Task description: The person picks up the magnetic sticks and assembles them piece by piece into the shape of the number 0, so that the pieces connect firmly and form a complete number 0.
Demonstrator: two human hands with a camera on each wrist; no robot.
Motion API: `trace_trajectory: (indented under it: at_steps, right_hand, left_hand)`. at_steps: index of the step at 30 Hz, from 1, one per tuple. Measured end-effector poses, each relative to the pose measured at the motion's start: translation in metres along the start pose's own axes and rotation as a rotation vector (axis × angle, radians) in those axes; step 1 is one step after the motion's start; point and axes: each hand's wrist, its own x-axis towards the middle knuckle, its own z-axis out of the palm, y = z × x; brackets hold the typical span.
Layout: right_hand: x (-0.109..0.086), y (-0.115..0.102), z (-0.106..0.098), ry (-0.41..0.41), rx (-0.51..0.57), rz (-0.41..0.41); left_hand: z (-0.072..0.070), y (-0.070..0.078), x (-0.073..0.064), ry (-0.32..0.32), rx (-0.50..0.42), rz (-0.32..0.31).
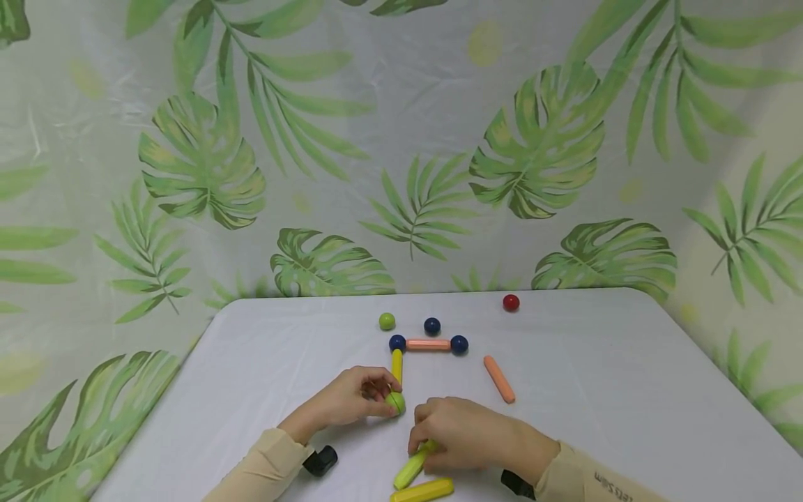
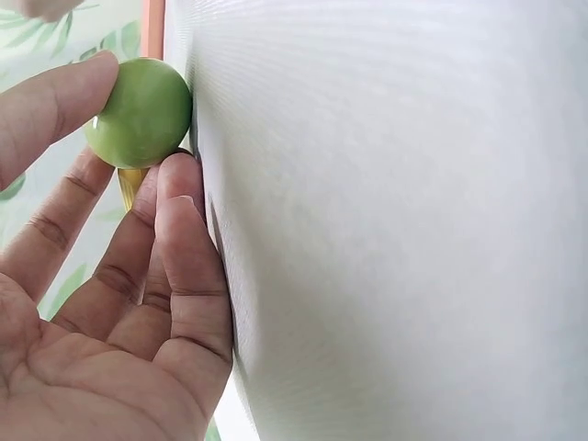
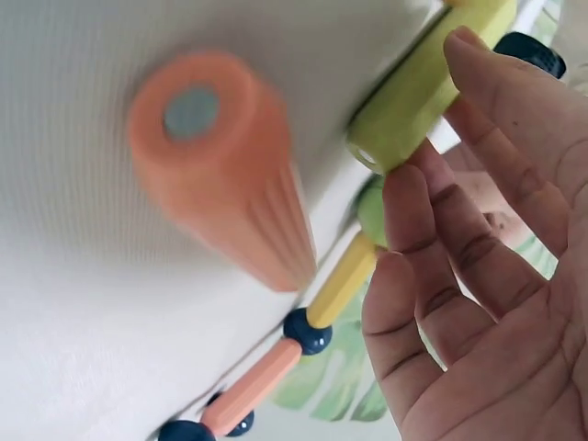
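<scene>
My left hand (image 1: pixel 343 399) holds a green ball (image 2: pixel 142 115) between thumb and fingers, low on the table. That ball sits at the near end of a yellow stick (image 1: pixel 397 366). The stick runs back to a navy ball (image 1: pixel 397 342), from which an orange stick (image 1: pixel 428 345) leads right to another navy ball (image 1: pixel 459 344). My right hand (image 1: pixel 465 434) pinches a lime-green stick (image 3: pixel 413 96) by thumb and fingertips; its near end points toward the table's front. Just in front of it lies a loose yellow stick (image 1: pixel 422 490).
A loose orange stick (image 1: pixel 499 379) lies right of the joined pieces. Behind them on the white table (image 1: pixel 301 328) are a green ball (image 1: pixel 387 321), a navy ball (image 1: pixel 432 325) and a red ball (image 1: pixel 511 302). A leaf-printed curtain (image 1: pixel 414 139) hangs beyond the table's back edge.
</scene>
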Motion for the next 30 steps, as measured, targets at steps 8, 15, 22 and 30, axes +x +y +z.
trace_trajectory:
  at_steps: [8, 15, 22, 30]
  right_hand:
    - [-0.002, -0.003, 0.006, 0.012, -0.027, -0.081]
    - [-0.009, -0.003, 0.008, 0.003, -0.027, -0.128]
    - [-0.013, -0.004, 0.008, -0.033, -0.006, -0.065]
    - [-0.015, -0.004, 0.014, 0.020, 0.153, 0.129]
  left_hand:
    - [0.000, 0.002, -0.001, 0.006, -0.024, 0.012]
    - [0.001, 0.002, -0.002, 0.012, -0.039, 0.010]
    - [0.000, 0.001, -0.001, 0.007, -0.037, 0.008]
    - [-0.002, -0.002, 0.002, -0.027, -0.013, -0.003]
